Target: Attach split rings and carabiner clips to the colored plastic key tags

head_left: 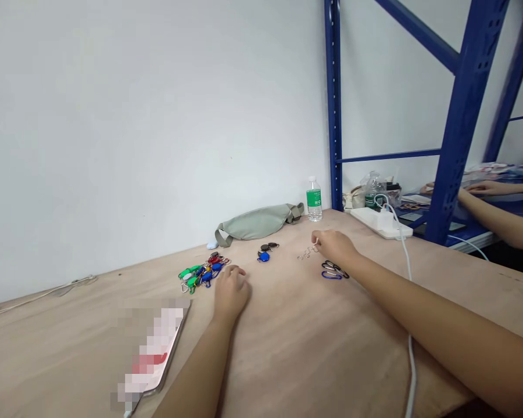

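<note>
Plywood workbench point(287, 354) against a white-painted wall point(113, 116); clock directions are taken from each hand, with 12 pointing away from the wearer. Right hand point(335, 247): fingers point(314, 237) drawn narrow at the end of a fine chain of small silver rings point(307, 253), which lies at its 9 o'clock, touching the fingertips; whether the rings are gripped or only touched cannot be told. Carabiner clips point(335, 270), black and blue, lie in a small overlapping group at 6 o'clock, just beside the heel of the hand. Left hand point(230, 293): loosely curled on the wood, nothing visible in it. Mixed key tags point(203, 273), in green, blue, red and black with silver clips, form a tangled heap at its 10 o'clock, just beside the knuckles. Round key fobs point(265, 253), one blue and others dark, lie at its 2 o'clock, between the hands. Further items: sage-green waist bag point(257, 223) against the wall at 12 o'clock from the left hand; green-labelled water bottle point(314, 200), upright, at 11 o'clock from the right hand; white power strip point(381, 223) with a white cable point(408, 342) at its 2 o'clock. Pixelated flat object point(152, 348), too obscured to name, at 8 o'clock from the left hand. Blue steel shelving upright point(462, 116) stands at far right, beyond it a co-worker's hand point(483, 187) resting on a lower bench.
</note>
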{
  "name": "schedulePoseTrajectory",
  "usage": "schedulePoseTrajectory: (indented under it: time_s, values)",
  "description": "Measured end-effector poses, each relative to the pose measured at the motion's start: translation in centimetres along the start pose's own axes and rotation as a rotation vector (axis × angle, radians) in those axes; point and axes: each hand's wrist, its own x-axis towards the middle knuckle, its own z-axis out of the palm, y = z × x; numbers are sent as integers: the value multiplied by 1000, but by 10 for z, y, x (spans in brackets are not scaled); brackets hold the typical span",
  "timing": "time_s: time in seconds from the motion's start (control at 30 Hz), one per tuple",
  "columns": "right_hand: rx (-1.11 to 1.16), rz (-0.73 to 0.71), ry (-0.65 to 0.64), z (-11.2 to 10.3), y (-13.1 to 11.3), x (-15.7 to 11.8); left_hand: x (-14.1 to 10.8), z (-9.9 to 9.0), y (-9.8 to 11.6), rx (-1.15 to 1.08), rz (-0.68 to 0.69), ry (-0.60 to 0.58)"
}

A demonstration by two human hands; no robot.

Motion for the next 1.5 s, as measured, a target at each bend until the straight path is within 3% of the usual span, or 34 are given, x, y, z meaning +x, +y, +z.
schedulePoseTrajectory:
  time_s: [0.13,0.27,0.43,0.53,0.7,0.83,0.97,1.13,1.27,1.37,1.43,1.5]
  values:
    - [-97,145,-68,1,18,8,3,-4,-23,237,-212,61]
    - [-129,217,-98,7,26,8,2,-6,-35,274,-369,37]
    - [-128,195,-83,8,23,5,2,-8,-38,201,-364,-35]
    - [-97,90,-51,4,10,1,3,-8,-37,213,-366,-35]
    - [151,-326,160,-2,-33,-23,6,-7,-38,215,-382,-23]
    - [279,-528,198,-2,-59,-48,7,-4,-44,156,-378,23]
    - [340,-601,191,1,-68,-59,7,0,-49,100,-381,80]
    - [370,-589,161,5,-68,-59,9,-1,-48,69,-383,124]
    - [419,-545,186,8,-69,-59,10,-6,-39,-79,-365,293]
    - [477,-488,212,11,-69,-59,9,-8,-26,-329,-411,404]
    - [524,-457,204,14,-70,-59,7,-6,-14,-640,-450,385]
    - [573,-435,170,17,-70,-59,3,-2,-1,-941,-471,296]
